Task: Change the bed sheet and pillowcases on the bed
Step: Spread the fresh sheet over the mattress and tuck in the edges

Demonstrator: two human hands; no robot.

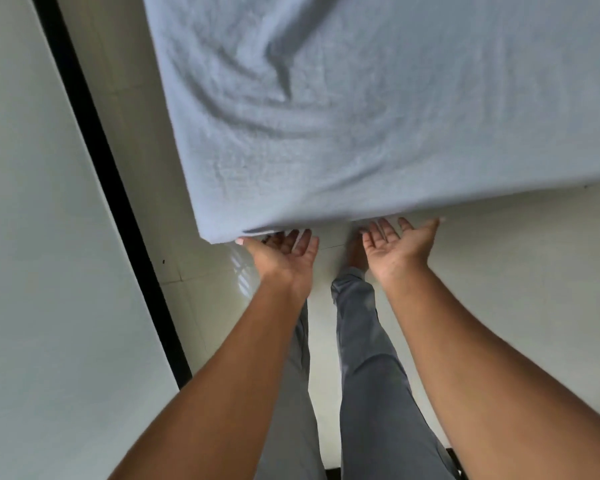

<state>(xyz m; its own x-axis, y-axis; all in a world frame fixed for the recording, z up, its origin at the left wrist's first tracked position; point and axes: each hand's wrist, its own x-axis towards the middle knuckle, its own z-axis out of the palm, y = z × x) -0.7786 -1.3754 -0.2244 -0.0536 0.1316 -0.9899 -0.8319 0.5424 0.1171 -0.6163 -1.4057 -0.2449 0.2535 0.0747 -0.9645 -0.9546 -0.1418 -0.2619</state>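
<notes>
A pale blue bed sheet covers the mattress and fills the upper part of the head view, wrinkled near its middle. Its near edge runs above my hands. My left hand is palm up at the near left corner, its fingertips reaching under the sheet's edge. My right hand is also palm up with fingers spread, its fingertips touching the underside of the same edge. Neither hand curls round the cloth. No pillows or pillowcases are in view.
A white wall or door panel with a black strip stands close on the left. Glossy white floor tiles lie below the bed edge. My legs in grey trousers stand between my arms.
</notes>
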